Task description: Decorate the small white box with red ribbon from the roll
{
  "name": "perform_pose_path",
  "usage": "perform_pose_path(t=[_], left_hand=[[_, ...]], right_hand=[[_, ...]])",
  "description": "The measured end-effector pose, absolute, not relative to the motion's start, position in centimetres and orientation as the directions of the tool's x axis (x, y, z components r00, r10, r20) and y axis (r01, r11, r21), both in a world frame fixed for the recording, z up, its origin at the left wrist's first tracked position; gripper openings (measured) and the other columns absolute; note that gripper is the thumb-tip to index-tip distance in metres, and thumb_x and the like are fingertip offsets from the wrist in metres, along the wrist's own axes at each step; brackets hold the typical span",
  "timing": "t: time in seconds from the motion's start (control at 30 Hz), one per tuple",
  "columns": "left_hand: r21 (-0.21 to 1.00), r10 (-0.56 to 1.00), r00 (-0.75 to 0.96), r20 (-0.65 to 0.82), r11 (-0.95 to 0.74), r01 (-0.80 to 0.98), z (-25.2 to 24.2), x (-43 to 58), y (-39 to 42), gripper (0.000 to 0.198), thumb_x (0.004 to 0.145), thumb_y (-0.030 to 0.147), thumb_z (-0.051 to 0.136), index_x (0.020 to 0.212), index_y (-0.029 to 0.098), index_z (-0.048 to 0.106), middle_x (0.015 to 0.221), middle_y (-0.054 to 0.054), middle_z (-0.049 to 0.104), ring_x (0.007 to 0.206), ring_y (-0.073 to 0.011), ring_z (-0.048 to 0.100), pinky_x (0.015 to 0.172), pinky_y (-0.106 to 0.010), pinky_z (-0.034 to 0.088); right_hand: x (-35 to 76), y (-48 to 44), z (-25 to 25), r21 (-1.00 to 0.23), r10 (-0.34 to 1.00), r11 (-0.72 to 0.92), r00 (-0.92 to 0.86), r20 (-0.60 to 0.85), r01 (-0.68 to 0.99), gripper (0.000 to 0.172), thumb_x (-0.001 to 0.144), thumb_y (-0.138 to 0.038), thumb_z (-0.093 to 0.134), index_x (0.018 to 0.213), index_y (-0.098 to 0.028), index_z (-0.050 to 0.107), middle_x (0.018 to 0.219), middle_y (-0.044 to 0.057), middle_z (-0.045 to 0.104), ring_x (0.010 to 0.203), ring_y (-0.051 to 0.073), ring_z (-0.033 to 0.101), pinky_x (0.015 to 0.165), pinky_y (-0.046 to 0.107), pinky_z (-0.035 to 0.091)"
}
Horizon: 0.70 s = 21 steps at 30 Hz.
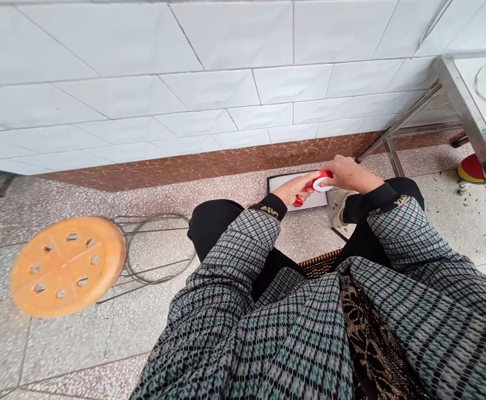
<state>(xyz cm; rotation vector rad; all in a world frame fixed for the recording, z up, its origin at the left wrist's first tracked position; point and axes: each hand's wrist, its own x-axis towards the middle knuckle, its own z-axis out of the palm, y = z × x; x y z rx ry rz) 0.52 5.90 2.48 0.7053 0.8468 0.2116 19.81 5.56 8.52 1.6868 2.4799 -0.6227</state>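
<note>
My left hand (296,190) is closed around the red handle of a red-and-white handheld object (321,182). Its head has a round white face with a red rim, and its exact kind is unclear. On that head's right side, my right hand (348,173) grips the rim with bent fingers. Both hands are in front of my knees, above a flat white panel with a black frame (313,204) on the floor by the wall. The hands and the red object hide part of the panel.
An orange round stool seat (68,266) with holes and a metal wire frame (159,244) are on the floor at left. A metal-legged table (470,105) stands at right, with a red and yellow object (471,168) beneath. The tiled wall (226,89) closes off the front.
</note>
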Motion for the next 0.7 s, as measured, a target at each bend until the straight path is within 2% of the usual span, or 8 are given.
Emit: perform_pose_path(t=[0.07, 0.13, 0.23, 0.3, 0.4, 0.47, 0.57, 0.7], left_hand=[[0.647, 0.513, 0.648, -0.562, 0.762, -0.042, 2.7, 0.4, 6.0, 0.056, 0.088, 0.070, 0.068, 0.071, 0.018, 0.056, 0.057, 0.007, 0.038, 0.037, -0.0007, 0.015, 0.037, -0.019, 0.007], [0.641, 0.599, 0.626, -0.499, 0.741, -0.198, 3.1, 0.4, 6.0, 0.055, 0.093, 0.069, 0.062, 0.077, 0.017, 0.058, 0.060, 0.007, 0.041, 0.038, 0.0000, 0.015, 0.038, -0.018, 0.010], [0.617, 0.654, 0.612, -0.445, 0.719, -0.320, 3.7, 0.5, 5.8, 0.054, 0.098, 0.068, 0.053, 0.082, 0.016, 0.058, 0.061, 0.007, 0.043, 0.039, -0.0001, 0.014, 0.039, -0.017, 0.013], [0.600, 0.660, 0.614, -0.432, 0.719, -0.351, 4.0, 0.7, 5.6, 0.054, 0.099, 0.068, 0.052, 0.083, 0.017, 0.057, 0.063, 0.007, 0.045, 0.039, -0.0006, 0.013, 0.039, -0.018, 0.014], [0.597, 0.680, 0.615, -0.399, 0.702, -0.389, 4.1, 1.1, 5.3, 0.053, 0.097, 0.069, 0.054, 0.086, 0.018, 0.058, 0.066, 0.005, 0.051, 0.041, -0.0023, 0.020, 0.042, -0.020, 0.021], [0.609, 0.699, 0.615, -0.365, 0.679, -0.410, 4.1, 1.2, 5.1, 0.052, 0.095, 0.069, 0.059, 0.088, 0.018, 0.060, 0.066, 0.004, 0.053, 0.045, -0.0045, 0.031, 0.047, -0.021, 0.032], [0.638, 0.720, 0.620, -0.310, 0.641, -0.426, 4.1, 0.9, 5.1, 0.048, 0.085, 0.063, 0.077, 0.086, 0.017, 0.063, 0.065, 0.003, 0.056, 0.056, -0.0082, 0.048, 0.065, -0.027, 0.049], [0.692, 0.735, 0.647, -0.203, 0.575, -0.437, 3.7, 0.3, 5.3, 0.042, 0.064, 0.039, 0.098, 0.082, 0.014, 0.069, 0.069, 0.003, 0.061, 0.064, -0.0091, 0.055, 0.082, -0.033, 0.054]], right_hand=[[20.3, 5.7, 8.0, -0.504, 0.916, 0.186, -0.334, -0.221, 0.843, 0.026, 0.083, -0.037, 0.083, 0.096, -0.017, 0.073, 0.091, 0.009, 0.072, 0.090, 0.027, 0.062, 0.082, 0.039, 0.044], [20.5, 5.7, 7.5, -0.743, 0.949, 0.054, -0.266, -0.169, 0.667, 0.033, 0.081, -0.038, 0.082, 0.105, -0.018, 0.071, 0.099, 0.007, 0.073, 0.090, 0.024, 0.063, 0.083, 0.037, 0.048], [20.2, 5.4, 7.0, -0.935, 0.952, -0.089, -0.246, -0.181, 0.343, 0.041, 0.079, -0.045, 0.082, 0.109, -0.019, 0.071, 0.103, 0.006, 0.074, 0.091, 0.022, 0.064, 0.081, 0.035, 0.050], [19.6, 5.2, 6.7, -0.964, 0.939, -0.175, -0.259, -0.225, 0.200, 0.046, 0.076, -0.051, 0.083, 0.107, -0.019, 0.072, 0.096, 0.005, 0.072, 0.083, 0.018, 0.060, 0.073, 0.031, 0.047], [18.9, 5.1, 6.5, -0.967, 0.943, -0.238, -0.219, -0.252, 0.089, 0.053, 0.068, -0.058, 0.088, 0.100, -0.018, 0.073, 0.086, 0.003, 0.068, 0.072, 0.014, 0.052, 0.063, 0.027, 0.039], [18.9, 5.3, 6.6, -0.972, 0.950, -0.225, -0.206, -0.235, 0.069, 0.056, 0.065, -0.062, 0.089, 0.096, -0.018, 0.073, 0.082, 0.002, 0.066, 0.069, 0.013, 0.048, 0.061, 0.027, 0.037], [19.5, 5.6, 7.2, -0.972, 0.945, -0.221, -0.227, -0.235, 0.083, 0.061, 0.062, -0.069, 0.090, 0.092, -0.019, 0.072, 0.079, 0.001, 0.064, 0.065, 0.012, 0.046, 0.057, 0.026, 0.036], [20.5, 5.6, 8.4, -0.967, 0.931, -0.229, -0.265, -0.251, 0.111, 0.064, 0.061, -0.071, 0.091, 0.090, -0.018, 0.070, 0.072, 0.000, 0.062, 0.060, 0.010, 0.044, 0.053, 0.026, 0.033]])
